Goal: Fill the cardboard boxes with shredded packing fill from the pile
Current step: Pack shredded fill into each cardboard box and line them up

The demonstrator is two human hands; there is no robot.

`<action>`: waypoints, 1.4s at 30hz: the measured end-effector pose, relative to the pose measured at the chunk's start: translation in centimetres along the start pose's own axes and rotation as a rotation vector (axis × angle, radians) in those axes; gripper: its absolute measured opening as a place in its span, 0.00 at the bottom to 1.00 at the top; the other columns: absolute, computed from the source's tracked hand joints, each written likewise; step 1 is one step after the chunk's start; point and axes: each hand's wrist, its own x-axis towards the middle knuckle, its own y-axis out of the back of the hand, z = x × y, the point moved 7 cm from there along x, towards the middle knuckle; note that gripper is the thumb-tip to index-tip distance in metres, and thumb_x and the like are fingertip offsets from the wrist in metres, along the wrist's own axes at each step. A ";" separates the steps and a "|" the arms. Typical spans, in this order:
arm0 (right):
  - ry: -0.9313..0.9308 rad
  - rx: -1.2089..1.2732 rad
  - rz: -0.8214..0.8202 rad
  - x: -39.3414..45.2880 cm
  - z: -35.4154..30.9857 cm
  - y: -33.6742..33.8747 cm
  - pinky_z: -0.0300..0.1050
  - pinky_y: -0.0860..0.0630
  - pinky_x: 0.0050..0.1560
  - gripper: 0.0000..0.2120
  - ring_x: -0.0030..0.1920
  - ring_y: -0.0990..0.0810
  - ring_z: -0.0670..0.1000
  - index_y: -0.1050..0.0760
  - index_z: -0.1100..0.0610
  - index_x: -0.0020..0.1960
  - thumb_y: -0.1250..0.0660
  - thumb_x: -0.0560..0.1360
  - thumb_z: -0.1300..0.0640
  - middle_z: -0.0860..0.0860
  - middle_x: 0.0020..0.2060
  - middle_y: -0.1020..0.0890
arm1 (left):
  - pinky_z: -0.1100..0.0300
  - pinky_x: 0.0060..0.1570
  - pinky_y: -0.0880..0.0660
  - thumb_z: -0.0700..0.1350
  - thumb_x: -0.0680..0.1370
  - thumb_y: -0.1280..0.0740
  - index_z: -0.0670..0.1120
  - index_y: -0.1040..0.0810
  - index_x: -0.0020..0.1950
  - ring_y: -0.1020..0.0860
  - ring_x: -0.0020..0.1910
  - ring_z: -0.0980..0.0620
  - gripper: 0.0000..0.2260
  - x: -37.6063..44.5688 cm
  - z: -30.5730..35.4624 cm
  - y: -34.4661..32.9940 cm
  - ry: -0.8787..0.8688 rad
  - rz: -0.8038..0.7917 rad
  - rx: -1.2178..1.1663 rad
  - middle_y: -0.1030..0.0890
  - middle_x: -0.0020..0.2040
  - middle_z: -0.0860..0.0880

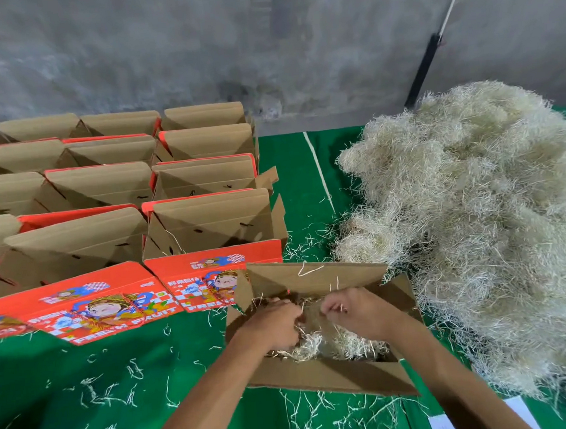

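An open cardboard box (328, 378) lies on the green cloth right in front of me. Pale shredded fill (322, 345) lies inside it. Both my hands are down in the box. My left hand (271, 323) has its fingers curled into the fill. My right hand (353, 308) pinches strands of the same fill. A large heap of shredded fill (485, 218) rises on the right, touching the box's right side.
Several open red-and-brown cardboard boxes (207, 217) stand in rows at the left and back. Loose strands (109, 394) litter the green cloth (292, 173). A grey wall runs behind, with a black-and-white pole (427, 64) leaning on it. White paper (524, 410) lies at the lower right.
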 end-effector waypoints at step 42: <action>-0.166 -1.176 -0.400 6.2 6.3 -12.2 0.59 0.27 0.62 0.20 0.66 0.26 0.62 0.30 0.62 0.71 0.39 0.82 0.55 0.63 0.68 0.27 | 0.38 0.64 0.31 0.38 0.79 0.38 0.40 0.26 0.69 0.27 0.67 0.37 0.17 4.2 -4.5 -9.4 0.270 -0.469 0.643 0.26 0.70 0.41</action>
